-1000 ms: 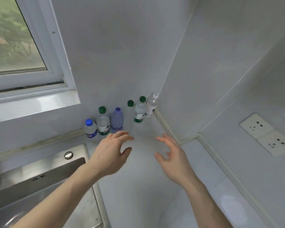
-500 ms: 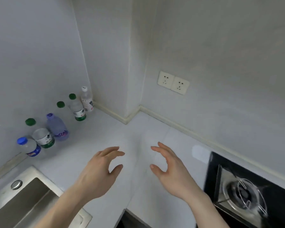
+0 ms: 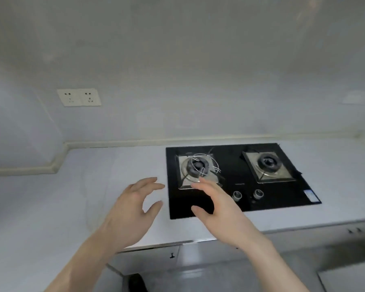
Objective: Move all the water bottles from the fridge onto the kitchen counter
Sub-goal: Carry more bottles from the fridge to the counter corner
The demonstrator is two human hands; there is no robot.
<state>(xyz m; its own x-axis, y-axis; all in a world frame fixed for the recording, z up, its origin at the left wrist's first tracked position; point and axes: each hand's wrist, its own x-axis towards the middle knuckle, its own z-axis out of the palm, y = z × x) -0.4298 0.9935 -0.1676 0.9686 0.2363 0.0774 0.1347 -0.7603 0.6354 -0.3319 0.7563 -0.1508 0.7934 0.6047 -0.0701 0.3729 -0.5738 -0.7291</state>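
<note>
Left hand [image 3: 133,209], right hand [image 3: 217,207]: my fingers spread, loosely curved, holding nothing, above pale grey bench [image 3: 51,207]. Step, likely: between bottles. Next: locate fridge, unseen.

Grey walls [image 3: 177,60], plain. Double socket plate [image 3: 79,97] upper left. Pale counter [image 3: 51,207] w/ cream upstand strip [image 3: 135,142]. Black 2-burner gas hob [image 3: 240,175], 2 knobs [image 3: 248,194]. Cabinet fronts [image 3: 219,256] below.

A smooth, pale table [image 3: 93,186] with a faint sheen holds a glossy black glass gas hob [image 3: 230,180]. Its burner trays [image 3: 268,167] are shiny brushed metal with matt dark burner caps. The double wall socket [image 3: 79,97] is smooth cream plastic.
</note>
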